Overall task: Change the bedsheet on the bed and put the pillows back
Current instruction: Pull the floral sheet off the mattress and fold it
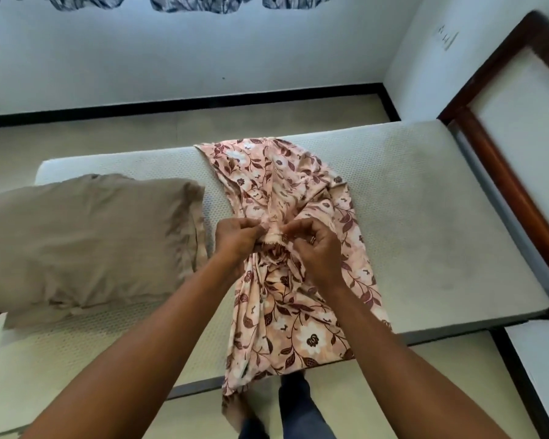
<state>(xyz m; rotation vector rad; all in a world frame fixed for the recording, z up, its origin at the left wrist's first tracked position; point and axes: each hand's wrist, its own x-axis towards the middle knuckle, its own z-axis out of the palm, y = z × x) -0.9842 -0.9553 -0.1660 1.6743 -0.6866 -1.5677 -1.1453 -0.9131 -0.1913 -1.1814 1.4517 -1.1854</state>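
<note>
Both hands met over the middle of the sheet [301, 188]. The left hand [235, 240] had its fingers curled and its fingertips pinched on a bunched, frayed edge of the cloth. The right hand [317, 248] pinched the same bunch from the other side, thumb and fingers closed on the fabric, with a ring [312, 239] on one finger. The two hands were almost touching, with only the gathered fold between them.

The sheet was pink with brown leaves and pale flowers. It lay in a narrow, rumpled strip across the mattress [431, 198], from the far edge to the near one, where its end hung over the side towards the person's legs [298, 403].

The mattress was bare, off-white and dotted in texture. A tan pillow [86, 239] lay on it to the left, just beside the sheet but apart from it. At the right end stood a headboard [504, 175] with a dark wooden frame and a pale panel. Beyond the bed were a cream floor [171, 125], a black skirting [187, 106] and a white wall [203, 52]. The hem of a dark patterned curtain [184, 3] showed along the top.
</note>
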